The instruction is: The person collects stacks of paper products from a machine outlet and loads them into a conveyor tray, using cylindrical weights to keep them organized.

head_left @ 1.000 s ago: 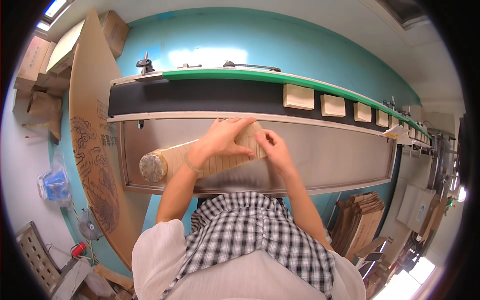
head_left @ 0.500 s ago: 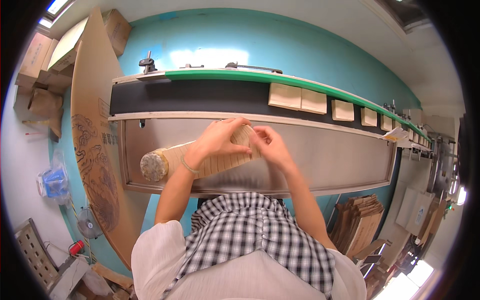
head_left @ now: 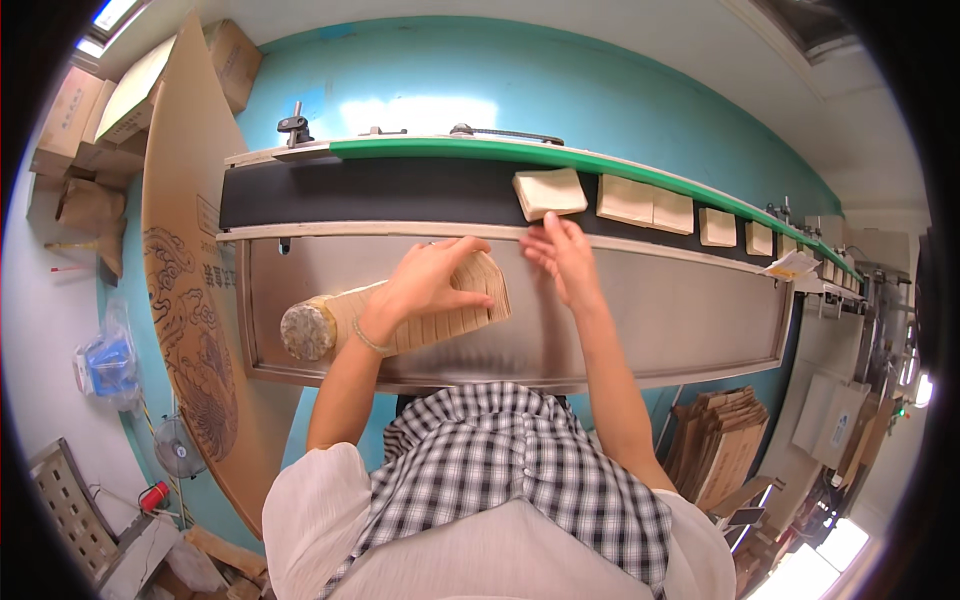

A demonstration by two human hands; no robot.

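A long row of flat cream packets (head_left: 428,332), pressed face to face, lies slanting on the steel tray (head_left: 680,315). My left hand (head_left: 430,283) is closed over the row near its right end, thumb and fingers spanning the packets. At the row's left end rests a round, mottled grey-brown block (head_left: 309,332). My right hand (head_left: 567,262) is open, fingers partly spread, at the near edge of the conveyor. Just beyond its fingertips, a single cream packet (head_left: 550,194) sits askew on the black belt (head_left: 400,195); whether a finger touches it I cannot tell.
More cream packets (head_left: 645,204) sit along the belt toward the right. A green guide rail (head_left: 450,150) borders its far side. A large cardboard sheet (head_left: 190,300) stands at the left. Folded cartons (head_left: 715,445) lean below the tray on the right.
My right hand has moved from the row's right end up to the belt. One more packet is on the belt there, and the other packets have shifted right. My left hand has stayed on the row.
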